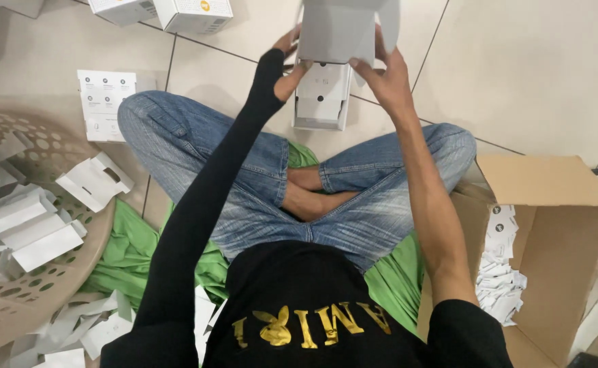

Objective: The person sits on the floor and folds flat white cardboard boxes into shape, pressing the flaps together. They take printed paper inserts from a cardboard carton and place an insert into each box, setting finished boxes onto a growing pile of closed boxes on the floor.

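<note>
Your left hand (280, 65) and right hand (381, 75) grip a white box (336, 31), fingers pressed to its sides; its top is cut off. Below lies an open white carton (321, 99) on the floor (537, 75).

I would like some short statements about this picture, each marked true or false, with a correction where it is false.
1. Both hands hold one white cardboard box above the floor. True: the left hand and the right hand grip its sides.
2. The brown cardboard carton lies at the person's left. False: it lies at the right, with small white paper slips inside.
3. The beige perforated plastic basket holds folded white cardboard inserts. True.
4. The person sits on a red cloth. False: the cloth is green.
5. An open white box lies on the tiled floor under the hands. True.
</note>
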